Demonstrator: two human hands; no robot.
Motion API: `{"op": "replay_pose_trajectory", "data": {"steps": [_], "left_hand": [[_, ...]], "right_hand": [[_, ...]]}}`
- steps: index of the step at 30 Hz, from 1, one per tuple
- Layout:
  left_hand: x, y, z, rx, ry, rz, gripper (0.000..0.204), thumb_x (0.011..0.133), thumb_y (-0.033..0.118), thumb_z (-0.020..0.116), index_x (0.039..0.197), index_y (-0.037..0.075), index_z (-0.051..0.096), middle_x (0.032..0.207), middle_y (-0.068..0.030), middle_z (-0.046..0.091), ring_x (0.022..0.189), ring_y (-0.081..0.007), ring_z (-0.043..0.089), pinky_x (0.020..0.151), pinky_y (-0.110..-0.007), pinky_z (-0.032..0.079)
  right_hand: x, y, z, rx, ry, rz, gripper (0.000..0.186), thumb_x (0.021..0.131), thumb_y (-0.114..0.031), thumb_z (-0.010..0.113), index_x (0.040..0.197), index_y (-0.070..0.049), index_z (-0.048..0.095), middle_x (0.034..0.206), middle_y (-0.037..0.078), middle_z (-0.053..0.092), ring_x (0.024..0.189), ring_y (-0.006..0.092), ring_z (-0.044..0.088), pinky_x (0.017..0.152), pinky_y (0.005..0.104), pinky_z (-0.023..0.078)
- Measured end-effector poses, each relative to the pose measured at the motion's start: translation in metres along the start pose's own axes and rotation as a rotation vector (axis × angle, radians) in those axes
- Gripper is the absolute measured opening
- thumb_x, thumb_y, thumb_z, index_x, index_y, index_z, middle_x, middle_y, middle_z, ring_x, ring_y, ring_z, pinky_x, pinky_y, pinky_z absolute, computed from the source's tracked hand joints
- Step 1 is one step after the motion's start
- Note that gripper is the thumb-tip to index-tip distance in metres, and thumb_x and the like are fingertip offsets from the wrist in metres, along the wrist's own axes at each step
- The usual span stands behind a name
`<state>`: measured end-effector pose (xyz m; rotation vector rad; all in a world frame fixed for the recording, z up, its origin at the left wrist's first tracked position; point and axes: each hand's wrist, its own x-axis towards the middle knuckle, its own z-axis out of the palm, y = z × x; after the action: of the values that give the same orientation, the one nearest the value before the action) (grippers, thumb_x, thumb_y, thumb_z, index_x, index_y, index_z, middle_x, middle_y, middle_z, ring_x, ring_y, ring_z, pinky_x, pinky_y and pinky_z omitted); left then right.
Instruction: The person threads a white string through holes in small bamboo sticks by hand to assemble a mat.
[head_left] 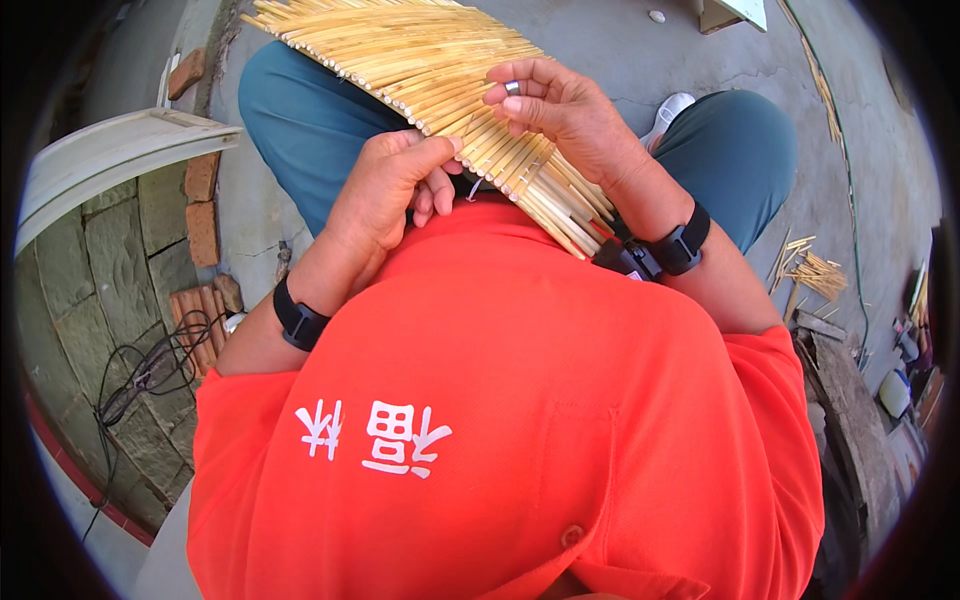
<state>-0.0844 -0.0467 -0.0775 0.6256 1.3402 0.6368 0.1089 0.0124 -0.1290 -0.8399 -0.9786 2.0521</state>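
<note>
Across my lap lies a mat of yellow stalks (420, 50), set side by side with their cut ends in a row towards me. My left hand (395, 185) is closed at that near edge, its thumb and forefinger pinching the stalk ends. Over the right part of the mat, my right hand (565, 110) is raised, with thumb and fingers drawn together and a ring on one finger. Whatever its fingertips pinch is too fine to make out. A short pale loop (474, 188) hangs below the edge, beside the left hand.
Loose cut stalks (815, 272) lie on the concrete floor to the right, near a weathered wooden plank (850, 430). At left are a pale bench-like piece (120, 150), bricks (202, 235) and a tangled black cable (150, 375). A thin hose (850, 200) runs along the right.
</note>
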Motion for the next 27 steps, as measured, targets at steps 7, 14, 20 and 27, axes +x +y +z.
{"op": "replay_pose_trajectory", "data": {"steps": [7,14,20,27], "left_hand": [[-0.001,-0.001,0.003,0.013,0.042,0.001,0.025,0.085,0.023,0.059,0.074,0.001,0.055,0.049,-0.0085,0.054,0.035,-0.0087,0.043,0.033,-0.02,0.03],[-0.001,-0.003,0.002,0.012,0.033,0.015,0.025,0.085,0.023,0.059,0.074,0.001,0.055,0.049,-0.0077,0.054,0.036,-0.0095,0.044,0.033,-0.02,0.031],[-0.002,-0.01,0.003,0.023,0.087,0.045,0.025,0.084,0.023,0.059,0.073,0.002,0.053,0.049,-0.0061,0.051,0.038,-0.0105,0.046,0.034,-0.022,0.032],[-0.001,-0.007,0.001,0.021,0.069,-0.004,0.026,0.085,0.027,0.056,0.075,0.003,0.054,0.051,-0.0055,0.052,0.04,-0.0116,0.048,0.036,-0.022,0.033]], "right_hand": [[0.001,0.011,0.007,-0.209,-0.18,-0.024,0.012,0.08,-0.007,0.068,0.091,-0.004,0.065,0.086,0.0,0.062,0.082,0.007,0.057,0.075,0.0214,0.045],[0.008,0.026,0.014,-0.414,-0.172,-0.305,0.004,0.084,-0.008,0.064,0.082,-0.004,0.063,0.082,0.0,0.057,0.078,0.008,0.053,0.073,0.0213,0.042],[0.014,-0.023,0.016,-0.219,0.248,-0.487,0.01,0.09,-0.012,0.056,0.085,-0.004,0.057,0.08,-0.001,0.054,0.074,0.0077,0.05,0.073,0.0222,0.042],[-0.024,-0.1,0.036,0.105,0.019,-0.272,0.011,0.095,-0.019,0.049,0.092,-0.009,0.05,0.069,0.004,0.053,0.051,0.0088,0.046,0.049,0.0221,0.042]]}}
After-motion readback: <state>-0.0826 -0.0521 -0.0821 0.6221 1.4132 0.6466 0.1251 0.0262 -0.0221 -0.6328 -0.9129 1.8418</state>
